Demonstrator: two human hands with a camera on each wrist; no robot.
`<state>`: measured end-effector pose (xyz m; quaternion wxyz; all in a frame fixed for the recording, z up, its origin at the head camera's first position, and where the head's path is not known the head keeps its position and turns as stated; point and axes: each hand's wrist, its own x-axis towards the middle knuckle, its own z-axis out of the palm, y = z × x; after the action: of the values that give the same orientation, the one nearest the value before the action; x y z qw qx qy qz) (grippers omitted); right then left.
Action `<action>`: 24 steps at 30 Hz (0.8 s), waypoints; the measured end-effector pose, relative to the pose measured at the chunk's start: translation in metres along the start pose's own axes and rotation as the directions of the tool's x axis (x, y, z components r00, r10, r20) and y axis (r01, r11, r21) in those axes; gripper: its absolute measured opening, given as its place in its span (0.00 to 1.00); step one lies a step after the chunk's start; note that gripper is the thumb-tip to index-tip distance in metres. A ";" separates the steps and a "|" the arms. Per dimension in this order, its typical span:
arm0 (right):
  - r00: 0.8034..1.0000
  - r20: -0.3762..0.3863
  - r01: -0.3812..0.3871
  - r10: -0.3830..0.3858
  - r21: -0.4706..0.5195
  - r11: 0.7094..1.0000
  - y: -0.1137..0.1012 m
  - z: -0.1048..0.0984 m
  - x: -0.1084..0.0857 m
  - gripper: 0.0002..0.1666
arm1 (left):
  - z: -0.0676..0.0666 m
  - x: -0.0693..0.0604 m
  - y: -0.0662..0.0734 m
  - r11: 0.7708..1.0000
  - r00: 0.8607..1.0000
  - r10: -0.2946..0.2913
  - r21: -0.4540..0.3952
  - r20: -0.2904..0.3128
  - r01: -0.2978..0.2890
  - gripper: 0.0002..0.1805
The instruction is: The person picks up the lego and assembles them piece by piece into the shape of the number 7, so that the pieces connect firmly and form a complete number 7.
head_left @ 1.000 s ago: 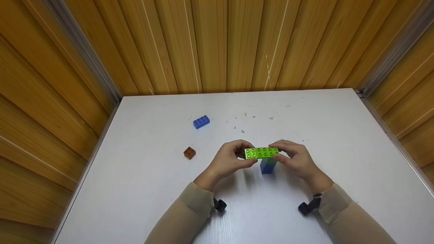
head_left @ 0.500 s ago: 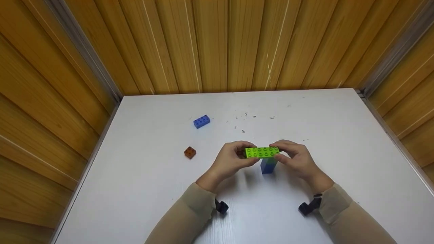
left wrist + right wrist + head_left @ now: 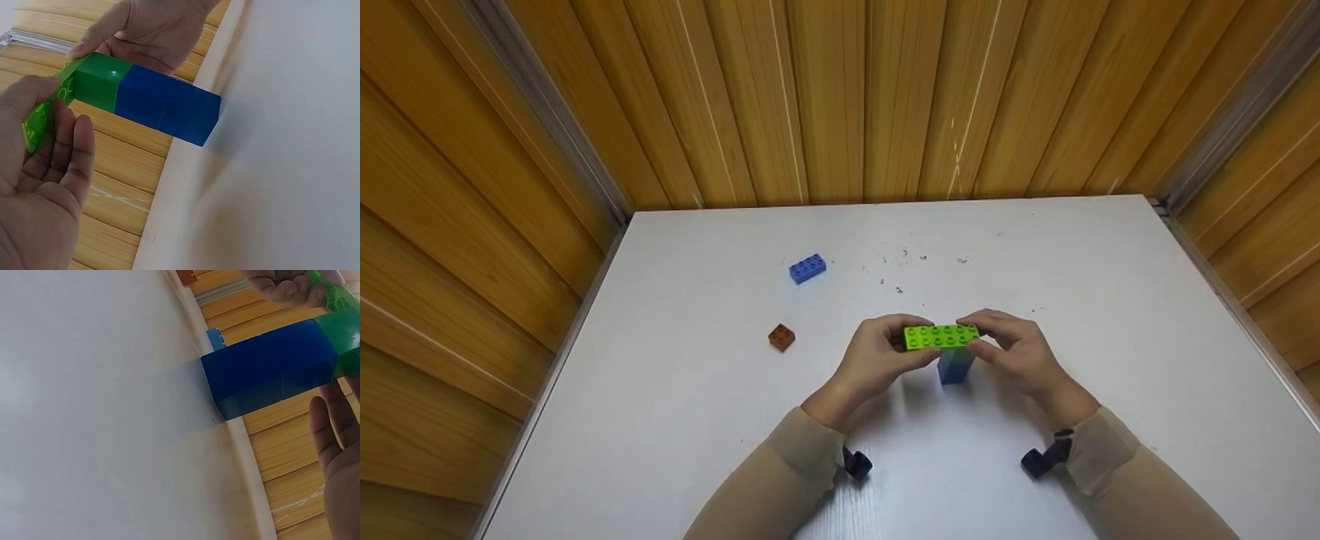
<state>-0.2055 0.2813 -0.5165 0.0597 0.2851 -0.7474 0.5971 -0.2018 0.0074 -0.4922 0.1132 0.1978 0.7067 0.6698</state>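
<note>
Hemmed at far, left and right edges by wood-grain panelling [image 3: 836, 105], the white tabletop [image 3: 660, 420] is met at both far corners by grey metal strips [image 3: 551, 105]; dark flecks [image 3: 899, 290] are scattered beyond its middle!

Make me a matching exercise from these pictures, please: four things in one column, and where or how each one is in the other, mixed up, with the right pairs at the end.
1. Lime bar
2. Tower
3. Brown brick
4. Loose blue brick

A. Farthest back on the table
B. Pinched by the left hand and right hand, one near each end
C. Blue at the bottom, green higher up
D. Small and square, lying loose

Pairs: 1-B, 2-C, 3-D, 4-A
</note>
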 end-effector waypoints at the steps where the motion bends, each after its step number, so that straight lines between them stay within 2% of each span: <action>1: 1.000 -0.001 -0.005 0.005 -0.003 1.000 0.000 0.000 0.000 0.22 | 0.001 0.000 0.000 1.000 1.000 -0.002 0.006 -0.003 0.002 0.19; 7: 1.000 -0.004 -0.021 0.021 -0.021 1.000 -0.001 0.000 -0.001 0.21 | 0.002 -0.001 0.001 1.000 1.000 -0.009 0.023 -0.013 0.009 0.20; 15: 1.000 -0.016 -0.023 0.023 0.014 1.000 -0.003 0.002 -0.002 0.22 | 0.004 -0.001 0.002 0.999 0.999 -0.039 -0.004 -0.021 0.038 0.22; 24: 0.999 -0.023 -0.025 0.024 -0.007 1.000 -0.005 0.003 -0.001 0.20 | 0.001 -0.001 0.003 0.999 0.999 -0.031 0.011 -0.023 0.031 0.20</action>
<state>-0.2013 0.2781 -0.5134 0.0619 0.2689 -0.7524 0.5982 -0.2001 0.0078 -0.4890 0.1145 0.1798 0.7149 0.6660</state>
